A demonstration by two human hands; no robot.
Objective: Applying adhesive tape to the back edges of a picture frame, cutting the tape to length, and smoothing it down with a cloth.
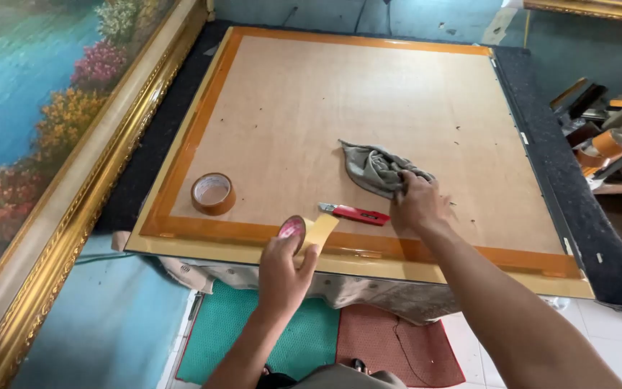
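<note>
A large painting in a carved gold frame (73, 173) is leaning at the left, out of the way. The brown hardboard backing panel with orange tape borders (368, 101) is lying flat on the table, so both hands can be working on it. A round roll of brown tape (213, 193) is waiting near its front edge. The left hand (284, 272) is closing around a small roll of yellowish tape (304, 230), its free end lifted above the border. A red utility knife (354, 214) is lying between the hands. The right hand (419, 202) is pressing its fingers on a crumpled grey cloth (376, 167), gripping its edge.
</note>
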